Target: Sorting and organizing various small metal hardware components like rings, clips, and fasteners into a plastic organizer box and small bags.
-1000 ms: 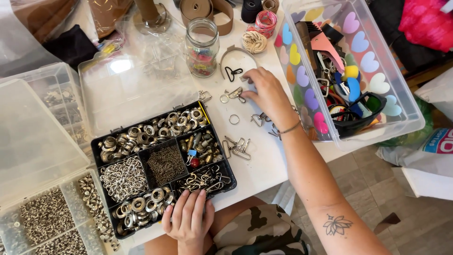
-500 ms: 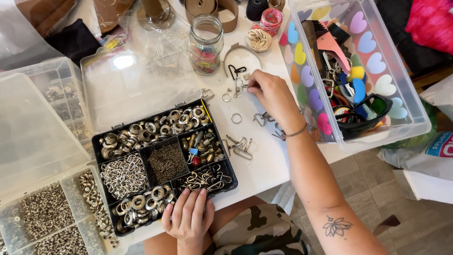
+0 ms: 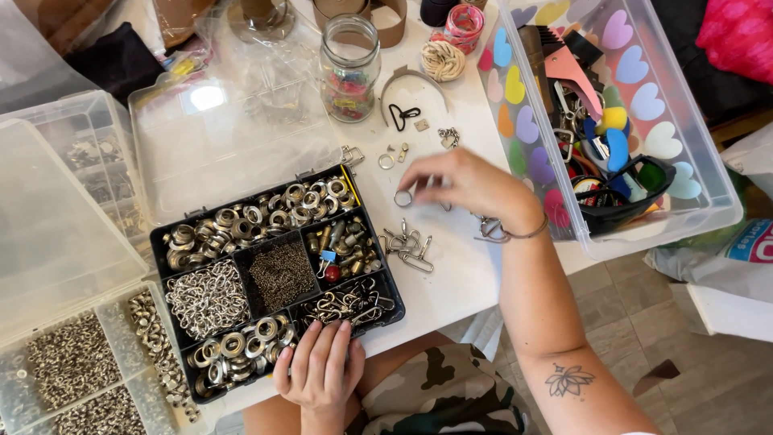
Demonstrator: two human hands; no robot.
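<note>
White tabletop (image 3: 467, 274) fills most of the view, crowded with craft hardware, and its lower edge gives way to tiled floor on the right. The right hand (image 3: 471, 185) reaches across it with fingers bunched narrowly; its fingertips (image 3: 415, 187) pinch or touch a small metal ring (image 3: 403, 198), though whether the ring is lifted off the table cannot be told. Just below those fingertips lies a loose heap of metal clasps (image 3: 407, 246); above them sit another small ring (image 3: 386, 161) and a black wire hook (image 3: 403, 117) inside a curved band. A wire bracelet circles the wrist, hiding whatever lies beneath it.

The left hand (image 3: 320, 370) rests flat, fingers spread slightly, on the near rim of a black compartment tray (image 3: 278, 266) holding eyelets, chain and snap hooks. Its thumb is tucked out of sight. Beyond the right hand's knuckles stands a clear bin with heart shapes (image 3: 644, 121), its contents a jumble hard to separate. A glass jar (image 3: 349, 56) stands above, and a clear organiser (image 3: 64, 362) is cut off at the left edge.
</note>
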